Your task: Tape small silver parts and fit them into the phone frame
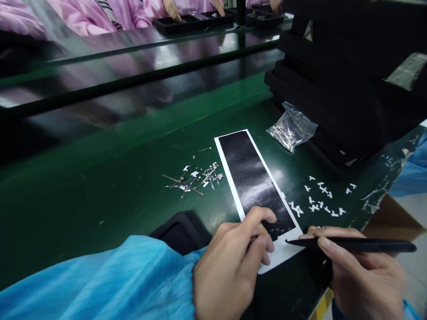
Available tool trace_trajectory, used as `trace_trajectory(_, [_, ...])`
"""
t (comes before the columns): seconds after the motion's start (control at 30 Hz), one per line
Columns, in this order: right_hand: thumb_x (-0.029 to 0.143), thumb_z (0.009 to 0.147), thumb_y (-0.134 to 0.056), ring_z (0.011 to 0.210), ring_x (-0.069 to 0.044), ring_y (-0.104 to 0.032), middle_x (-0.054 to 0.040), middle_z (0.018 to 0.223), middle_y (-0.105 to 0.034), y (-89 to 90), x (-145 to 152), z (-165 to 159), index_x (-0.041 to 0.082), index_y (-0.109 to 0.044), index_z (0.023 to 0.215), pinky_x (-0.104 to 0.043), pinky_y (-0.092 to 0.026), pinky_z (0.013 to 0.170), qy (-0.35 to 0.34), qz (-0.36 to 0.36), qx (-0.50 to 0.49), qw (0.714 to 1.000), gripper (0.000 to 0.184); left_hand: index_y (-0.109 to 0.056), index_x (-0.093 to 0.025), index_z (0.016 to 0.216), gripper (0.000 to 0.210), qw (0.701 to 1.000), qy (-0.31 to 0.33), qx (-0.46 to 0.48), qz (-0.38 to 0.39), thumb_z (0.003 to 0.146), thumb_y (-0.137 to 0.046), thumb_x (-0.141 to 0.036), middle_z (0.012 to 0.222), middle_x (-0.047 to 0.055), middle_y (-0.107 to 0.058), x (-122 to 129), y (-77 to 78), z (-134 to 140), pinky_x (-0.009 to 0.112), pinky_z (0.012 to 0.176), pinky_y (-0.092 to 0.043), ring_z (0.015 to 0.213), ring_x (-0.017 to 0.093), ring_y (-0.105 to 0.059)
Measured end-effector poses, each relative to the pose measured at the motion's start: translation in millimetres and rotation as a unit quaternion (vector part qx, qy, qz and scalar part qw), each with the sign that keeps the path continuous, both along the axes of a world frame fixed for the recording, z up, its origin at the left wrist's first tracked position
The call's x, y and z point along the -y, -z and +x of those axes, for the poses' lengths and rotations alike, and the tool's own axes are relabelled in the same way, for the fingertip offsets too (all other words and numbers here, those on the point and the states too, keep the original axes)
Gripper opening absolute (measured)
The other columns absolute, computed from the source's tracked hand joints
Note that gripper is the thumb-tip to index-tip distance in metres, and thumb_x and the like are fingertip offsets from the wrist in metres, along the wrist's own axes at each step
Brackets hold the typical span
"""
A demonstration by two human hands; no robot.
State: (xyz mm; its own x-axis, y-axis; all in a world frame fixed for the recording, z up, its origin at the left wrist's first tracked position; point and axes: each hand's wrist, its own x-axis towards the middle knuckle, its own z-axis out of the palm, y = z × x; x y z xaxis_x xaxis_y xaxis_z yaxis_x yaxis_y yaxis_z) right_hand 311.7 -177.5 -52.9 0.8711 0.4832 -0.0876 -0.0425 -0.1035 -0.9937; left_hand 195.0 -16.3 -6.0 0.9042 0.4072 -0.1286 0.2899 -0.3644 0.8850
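Looks like picking at the sheet (245, 171) under the left fingers (256, 214) (can't tell if they're pinching), right fingers (336, 232) clamped on a pointed tool (383, 245), so next calls for steady aim.

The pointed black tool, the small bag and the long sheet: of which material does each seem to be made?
Tool: probably plastic, or coated metal; matte black with a soft sheen.
Bag: clear, glossy plastic film, since it creases and metallic-looking pieces show through.
Sheet: the black area looks like shiny film, given its bright reflection; the white border seems matte paper or card, without glare.
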Motion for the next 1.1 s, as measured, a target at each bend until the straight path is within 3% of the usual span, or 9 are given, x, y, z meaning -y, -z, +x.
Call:
trace_trajectory(0.1, [0.026, 0.068, -0.075, 0.075, -0.021, -0.068, -0.0066, 0.078, -0.071, -2.3, 0, -1, 0.023, -0.075, 0.074, -0.023, -0.056, 0.071, -0.009, 0.024, 0.002, 1.0, 0.007, -0.063, -0.021, 0.084, 0.027, 1.0, 0.004, 0.023, -0.005, 0.087, -0.039, -0.009, 0.068, -0.005, -0.064, 3, 2.4, 2, 0.018, 0.062, -0.045, 0.064, 0.01, -0.062])
trace_trajectory(0.17, [0.025, 0.067, -0.075, 0.075, -0.021, -0.069, -0.006, 0.077, -0.071, -3.3, 0, -2, 0.024, -0.075, 0.074, -0.024, -0.056, 0.072, -0.01, 0.039, 0.009, 0.999, 0.007, -0.066, -0.02, 0.073, 0.026, 1.0, 0.001, -0.01, -0.003, 0.085, -0.045, -0.011, 0.07, -0.004, -0.066, 6, 3.4, 5, 0.018, 0.058, -0.043, 0.067, 0.012, -0.062])
trace_trajectory(0.3, [0.022, 0.068, -0.074, 0.074, -0.021, -0.069, -0.0044, 0.076, -0.071, -4.4, -3, -1, 0.025, -0.074, 0.075, -0.024, -0.056, 0.072, -0.022, 0.049, 0.035, 0.998, 0.008, -0.07, -0.022, 0.07, 0.016, 0.996, -0.006, -0.092, -0.019, 0.08, -0.058, -0.016, 0.069, -0.004, -0.068, 7, 0.4, 10, 0.019, 0.055, -0.041, 0.067, 0.014, -0.061])
trace_trajectory(0.4, [0.021, 0.07, -0.072, 0.074, -0.019, -0.069, -0.0031, 0.077, -0.072, -4.2, -7, -1, 0.026, -0.074, 0.076, -0.021, -0.055, 0.072, -0.038, 0.047, 0.063, 0.996, 0.008, -0.067, -0.02, 0.064, 0.019, 0.996, -0.007, -0.082, -0.037, 0.079, -0.059, -0.012, 0.061, -0.006, -0.064, 6, -2.1, 12, 0.017, 0.053, -0.039, 0.059, 0.01, -0.057])
trace_trajectory(0.93, [0.017, 0.07, -0.072, 0.078, -0.017, -0.069, 0.0, 0.08, -0.072, -6.2, -5, -6, 0.028, -0.073, 0.08, -0.017, -0.054, 0.076, -0.038, 0.041, 0.083, 0.995, 0.015, -0.057, -0.016, 0.059, 0.024, 0.998, -0.005, -0.041, -0.055, 0.08, -0.052, -0.006, 0.058, -0.006, -0.056, 6, -3.2, 12, 0.016, 0.054, -0.035, 0.056, 0.007, -0.051])
trace_trajectory(1.1, [0.017, 0.072, -0.071, 0.076, -0.016, -0.069, -0.0007, 0.077, -0.072, -7.4, -7, -5, 0.026, -0.073, 0.079, -0.015, -0.054, 0.073, -0.054, 0.052, 0.092, 0.993, 0.011, -0.055, -0.016, 0.058, 0.024, 0.995, 0.005, -0.082, -0.052, 0.08, -0.052, -0.007, 0.057, -0.006, -0.054, 7, -2.5, 16, 0.017, 0.054, -0.033, 0.055, 0.007, -0.049])
